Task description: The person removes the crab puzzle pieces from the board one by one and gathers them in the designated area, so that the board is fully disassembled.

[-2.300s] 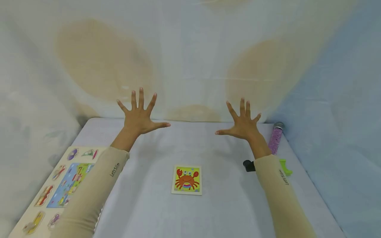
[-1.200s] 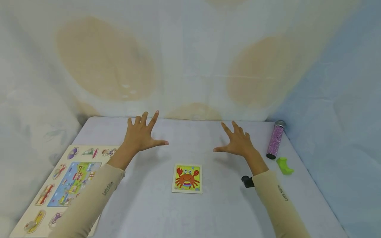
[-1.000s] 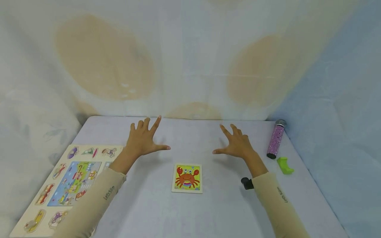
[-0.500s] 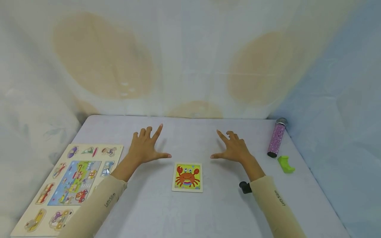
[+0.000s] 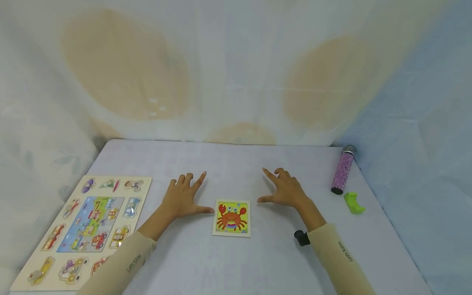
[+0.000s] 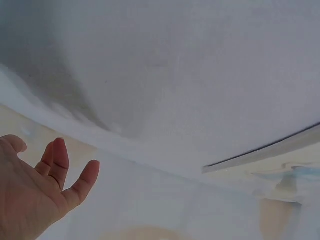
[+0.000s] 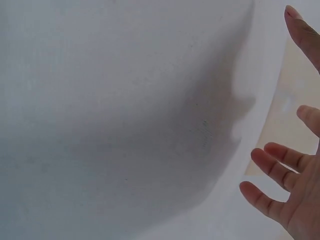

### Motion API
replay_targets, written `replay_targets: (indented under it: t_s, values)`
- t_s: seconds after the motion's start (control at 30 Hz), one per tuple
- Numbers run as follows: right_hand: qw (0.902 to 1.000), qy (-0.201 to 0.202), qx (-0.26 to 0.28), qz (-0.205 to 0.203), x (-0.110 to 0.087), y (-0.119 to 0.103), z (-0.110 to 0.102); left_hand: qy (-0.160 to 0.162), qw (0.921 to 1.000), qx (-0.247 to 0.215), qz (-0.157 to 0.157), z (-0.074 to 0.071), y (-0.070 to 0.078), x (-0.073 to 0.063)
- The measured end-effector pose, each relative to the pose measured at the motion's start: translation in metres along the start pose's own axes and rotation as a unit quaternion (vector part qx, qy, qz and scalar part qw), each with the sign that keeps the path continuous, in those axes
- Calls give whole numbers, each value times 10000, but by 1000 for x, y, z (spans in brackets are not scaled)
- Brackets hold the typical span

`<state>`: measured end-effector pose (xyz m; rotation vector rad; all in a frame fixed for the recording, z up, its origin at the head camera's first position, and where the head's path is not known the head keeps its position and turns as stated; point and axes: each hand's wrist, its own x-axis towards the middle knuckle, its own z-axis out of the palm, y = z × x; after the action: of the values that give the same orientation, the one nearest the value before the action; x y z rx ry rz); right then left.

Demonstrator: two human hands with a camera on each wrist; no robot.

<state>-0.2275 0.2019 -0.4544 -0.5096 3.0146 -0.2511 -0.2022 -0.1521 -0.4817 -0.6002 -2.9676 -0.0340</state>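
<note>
A small square crab picture puzzle in a pale wooden frame lies flat at the middle of the table. My left hand hovers to its left, fingers spread and thumb tip right at the frame's upper left edge. To its upper right is my right hand, thumb and forefinger stretched wide and the other fingers loosely bent. Neither hand holds anything. In the left wrist view my left hand shows relaxed fingers. In the right wrist view my right hand also has its fingers apart.
On the left lies a large wooden peg puzzle board with vehicle pieces, partly under the left sleeve. A glittery purple microphone and a green curved piece lie at the right. A black object sits by the right wrist. Curtains surround the table.
Both hands have come down from high over the table's far edge toward the crab puzzle and closer together. Their widely spread fingers have relaxed. The puzzle has stayed in place.
</note>
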Motion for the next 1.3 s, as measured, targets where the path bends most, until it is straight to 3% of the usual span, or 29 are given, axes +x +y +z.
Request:
replay_targets:
  t_s: [0.4,0.73,1.3]
  values:
    - [9997,-164,111,-120,-5,-5,8,-146,9995,-115,269,7,15,-15]
    - [9991,-255,72,-332,-7,-25,12,-372,9977,-347,459,8,34,-27]
    - [9936,-284,360,-1032,-6,-58,24,-191,9970,-151,741,10,39,-30]
